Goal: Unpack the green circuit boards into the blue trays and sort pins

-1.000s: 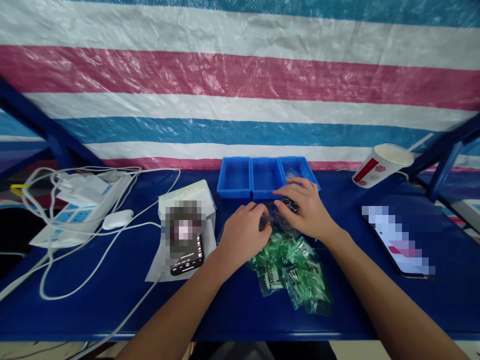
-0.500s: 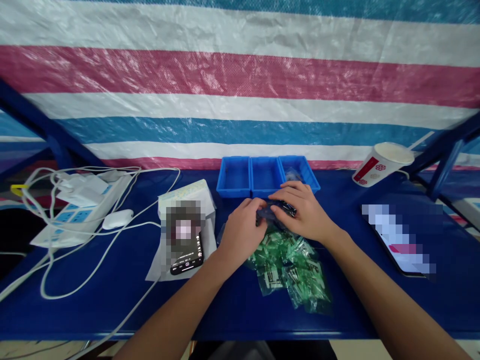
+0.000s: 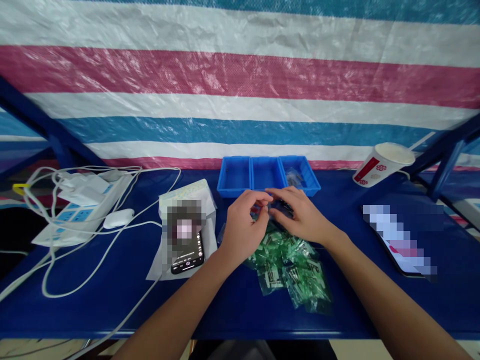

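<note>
Both hands meet just in front of the blue divided tray [image 3: 234,192]. Fingertips and thumb of my left hand [image 3: 245,220] are bent toward each other around something small that I cannot make out; a bit of red shows in the gap. Facing it, my right hand [image 3: 298,212] curves palm-down over a dark item [image 3: 287,206], which its fingers mostly hide. Below and between the wrists lies a pile of small clear bags [image 3: 305,280] with green and white pieces inside. Some of the pile's far side is hidden by my hands.
In the tray's right compartment lie small clear bags [image 3: 293,177]. A phone [image 3: 189,255] rests on white paper at left, near a power strip [image 3: 71,215] with tangled white cables and a white case [image 3: 118,218]. At right are a paper cup [image 3: 382,165] and another phone [image 3: 407,250].
My left fingers have lifted and curled, opening a gap between thumb and index finger. My right fingers have drawn slightly back from the tray, covering more of the dark item.
</note>
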Tool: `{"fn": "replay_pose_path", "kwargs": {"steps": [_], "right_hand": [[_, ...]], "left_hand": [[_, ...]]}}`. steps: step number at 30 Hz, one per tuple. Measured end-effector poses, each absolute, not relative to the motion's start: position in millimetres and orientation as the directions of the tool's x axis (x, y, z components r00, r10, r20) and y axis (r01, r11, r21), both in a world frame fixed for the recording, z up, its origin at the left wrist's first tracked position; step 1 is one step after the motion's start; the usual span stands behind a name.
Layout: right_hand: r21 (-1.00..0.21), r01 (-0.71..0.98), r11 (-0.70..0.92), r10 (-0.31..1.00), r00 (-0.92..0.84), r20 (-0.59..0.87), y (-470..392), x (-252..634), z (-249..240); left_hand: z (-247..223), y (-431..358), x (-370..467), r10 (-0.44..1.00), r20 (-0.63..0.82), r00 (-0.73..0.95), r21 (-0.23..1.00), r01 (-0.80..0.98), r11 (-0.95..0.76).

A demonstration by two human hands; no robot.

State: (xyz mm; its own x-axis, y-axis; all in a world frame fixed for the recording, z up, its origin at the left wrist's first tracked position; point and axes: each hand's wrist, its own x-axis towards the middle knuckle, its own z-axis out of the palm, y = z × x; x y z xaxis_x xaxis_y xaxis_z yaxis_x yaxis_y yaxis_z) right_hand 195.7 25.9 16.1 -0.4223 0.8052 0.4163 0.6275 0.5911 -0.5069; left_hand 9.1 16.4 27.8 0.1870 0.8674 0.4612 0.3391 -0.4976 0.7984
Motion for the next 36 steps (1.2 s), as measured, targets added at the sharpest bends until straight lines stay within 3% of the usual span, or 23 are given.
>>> {"fn": "replay_pose_path", "kwargs": {"steps": [3, 6, 10, 14, 19, 36], "right_hand": [[-0.672, 0.503, 0.544, 0.839, -0.354, 0.414, 25.0, 193.0, 17.6], [-0.837, 0.334, 0.434, 0.884, -0.339, 0.323, 23.8, 188.6, 21.2], [-0.938, 0.174, 0.301, 0.916, -0.328, 0.233, 22.9, 185.9, 23.3], [-0.97, 0.081, 0.229, 0.94, -0.278, 0.199, 23.4, 187.5, 23.3], [-0.982, -0.017, 0.19, 0.964, -0.187, 0.19, 26.5, 187.4, 23.9], [-0.984, -0.05, 0.171, 0.966, -0.188, 0.177, 25.4, 188.4, 26.1]], "left_hand": [[28.2, 15.7, 7.9, 0.854, 0.491, 0.173, 0.817, 0.247, -0.52], [27.4, 14.7, 7.1, 0.836, 0.522, 0.171, 0.813, 0.196, -0.548], [25.8, 13.7, 8.5, 0.865, 0.484, 0.131, 0.853, 0.152, -0.5], [24.6, 15.2, 9.5, 0.924, 0.373, 0.091, 0.912, 0.145, -0.382], [26.9, 16.1, 8.1, 0.937, 0.271, 0.219, 0.918, 0.233, -0.32], [31.0, 14.4, 7.7, 0.931, 0.29, 0.221, 0.914, 0.226, -0.338]]}}
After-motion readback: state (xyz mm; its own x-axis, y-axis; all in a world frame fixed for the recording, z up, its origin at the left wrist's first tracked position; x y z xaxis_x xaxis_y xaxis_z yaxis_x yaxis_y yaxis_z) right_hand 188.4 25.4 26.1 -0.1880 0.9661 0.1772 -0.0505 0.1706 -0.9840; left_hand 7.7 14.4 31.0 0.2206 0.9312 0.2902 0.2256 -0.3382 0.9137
